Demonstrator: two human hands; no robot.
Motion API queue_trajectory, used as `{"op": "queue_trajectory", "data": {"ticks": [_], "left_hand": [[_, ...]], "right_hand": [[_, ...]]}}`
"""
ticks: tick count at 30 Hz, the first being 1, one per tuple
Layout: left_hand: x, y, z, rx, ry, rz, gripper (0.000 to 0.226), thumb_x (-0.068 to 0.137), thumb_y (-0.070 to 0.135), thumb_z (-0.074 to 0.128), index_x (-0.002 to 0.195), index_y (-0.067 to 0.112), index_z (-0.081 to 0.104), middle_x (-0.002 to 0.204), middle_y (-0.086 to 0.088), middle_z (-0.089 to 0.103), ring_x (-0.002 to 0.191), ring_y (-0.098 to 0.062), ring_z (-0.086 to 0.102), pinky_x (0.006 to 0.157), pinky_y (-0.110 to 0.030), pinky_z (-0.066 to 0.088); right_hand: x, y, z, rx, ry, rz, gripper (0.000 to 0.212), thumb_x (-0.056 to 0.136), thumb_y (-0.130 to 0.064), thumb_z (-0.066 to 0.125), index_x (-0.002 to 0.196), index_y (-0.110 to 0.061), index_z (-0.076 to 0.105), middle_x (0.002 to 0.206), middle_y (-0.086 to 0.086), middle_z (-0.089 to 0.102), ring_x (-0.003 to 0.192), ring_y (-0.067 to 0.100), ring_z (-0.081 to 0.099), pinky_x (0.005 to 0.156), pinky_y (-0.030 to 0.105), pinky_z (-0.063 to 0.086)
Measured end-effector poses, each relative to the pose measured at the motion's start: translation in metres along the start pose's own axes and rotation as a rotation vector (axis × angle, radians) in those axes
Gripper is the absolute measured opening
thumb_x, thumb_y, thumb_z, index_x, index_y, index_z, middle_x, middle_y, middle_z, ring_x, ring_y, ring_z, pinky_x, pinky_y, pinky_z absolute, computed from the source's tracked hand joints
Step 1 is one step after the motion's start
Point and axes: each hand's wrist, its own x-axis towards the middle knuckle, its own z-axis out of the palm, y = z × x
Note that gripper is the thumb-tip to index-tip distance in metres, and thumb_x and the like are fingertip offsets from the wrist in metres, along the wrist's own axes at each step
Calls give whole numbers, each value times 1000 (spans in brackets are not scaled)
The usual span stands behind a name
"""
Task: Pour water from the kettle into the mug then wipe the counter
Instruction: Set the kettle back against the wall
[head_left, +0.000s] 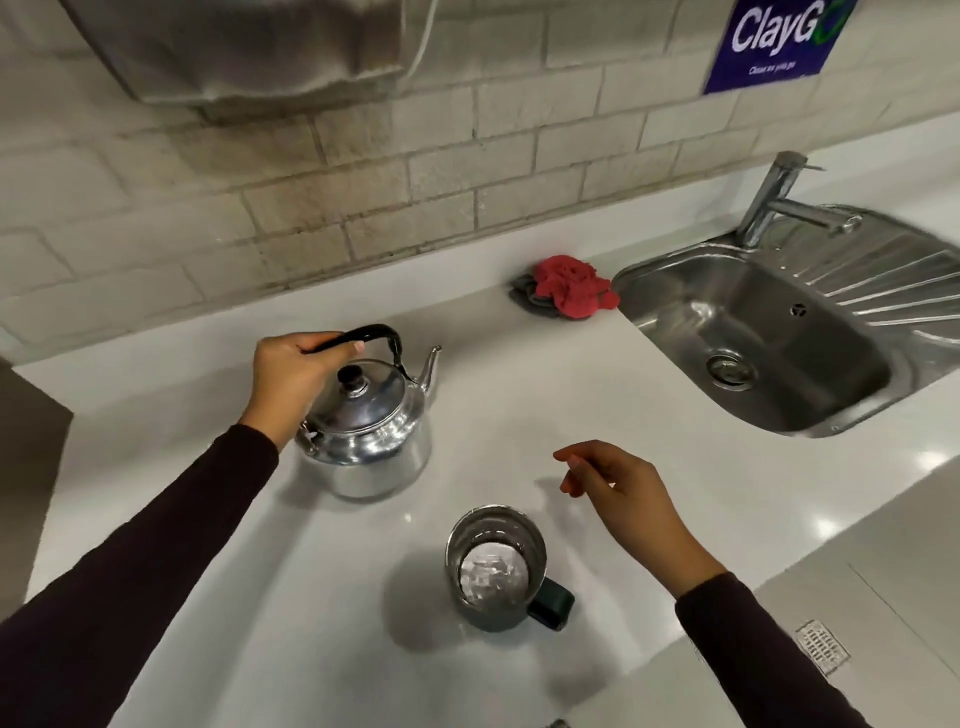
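I note the left hand (291, 374) closed on the kettle (371, 431) handle, kettle upright on the counter (519, 374); right hand (623, 499) open, empty, above the mug (496, 566); red cloth (571, 286) beside the sink (753, 332)

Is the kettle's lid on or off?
On. The kettle stands upright on the counter, and its domed lid with the black knob sits closed on top. The left hand grips the handle.

One view only — a head-worn wide-angle camera, looking forward and steeply down at the glossy white counter (519, 389); close range. The pale brick-tiled wall (363, 171) fills the top.
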Motion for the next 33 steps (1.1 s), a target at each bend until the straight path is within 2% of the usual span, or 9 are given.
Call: {"op": "queue_trajectory", "data": {"ticks": [7, 12, 14, 19, 21, 23, 26, 30, 33], "left_hand": [[91, -21, 52, 10, -95, -11, 36, 66, 22, 82, 98, 9, 74, 81, 8, 71, 62, 9, 64, 61, -3, 48], [132, -23, 71, 9, -150, 29, 37, 68, 22, 80, 100, 5, 73, 86, -5, 73, 76, -12, 66, 81, -26, 54], [143, -23, 76, 20, -186, 64, 35, 69, 24, 79, 99, 7, 74, 85, -1, 73, 79, -14, 67, 82, -27, 55], [171, -27, 88, 18, -195, 104, 33, 73, 24, 77, 101, 6, 73, 69, 21, 70, 61, 9, 63, 66, -9, 50], [184, -29, 90, 26, -174, 108, 34, 75, 27, 74, 103, 6, 73, 75, 14, 71, 58, 13, 61, 61, -5, 47], [198, -32, 88, 62, -166, 102, 36, 78, 32, 71, 104, 8, 72, 90, 1, 71, 66, 10, 63, 57, -3, 46], [219, -41, 85, 175, -175, 86, 40, 85, 38, 61, 113, 10, 68, 100, -5, 67, 87, -9, 59, 50, -4, 45], [223, -55, 86, 293, -167, 115, 40, 97, 26, 41, 120, 0, 60, 121, -23, 64, 106, -26, 60, 87, -22, 44], [211, -81, 85, 351, -68, 132, 41, 96, 16, 32, 128, 8, 55, 133, -20, 56, 123, -33, 51, 105, -32, 39]], "right_hand": [[18, 2, 6, -12, 75, 60, 29, 95, -15, 52, 85, -39, 65, 73, 0, 71, 67, 0, 63, 66, 7, 46], [31, 1, 8, -37, 111, 81, 30, 95, -17, 51, 83, -42, 63, 72, -6, 70, 68, -1, 63, 64, 4, 44], [35, 2, 9, -37, 125, 91, 30, 95, -18, 51, 83, -43, 63, 72, -6, 71, 68, -2, 63, 64, 4, 44], [39, 5, 15, -35, 139, 100, 30, 95, -18, 51, 82, -42, 62, 71, -7, 70, 67, -3, 63, 63, 3, 43], [40, 6, 17, -37, 140, 106, 30, 95, -17, 51, 82, -41, 63, 71, -7, 70, 66, -2, 62, 63, 4, 43], [40, 6, 19, -38, 142, 110, 29, 95, -16, 51, 82, -40, 63, 71, -7, 69, 65, -2, 62, 63, 4, 43], [40, 5, 22, -50, 140, 108, 30, 95, -16, 51, 82, -40, 62, 71, -7, 69, 64, -2, 62, 63, 6, 44], [36, 6, 24, -64, 139, 112, 29, 95, -17, 52, 82, -40, 63, 71, -7, 69, 64, 0, 62, 64, 8, 45], [32, 9, 27, -77, 135, 117, 29, 94, -18, 52, 82, -41, 63, 70, -8, 69, 65, 0, 63, 64, 7, 45]]}}
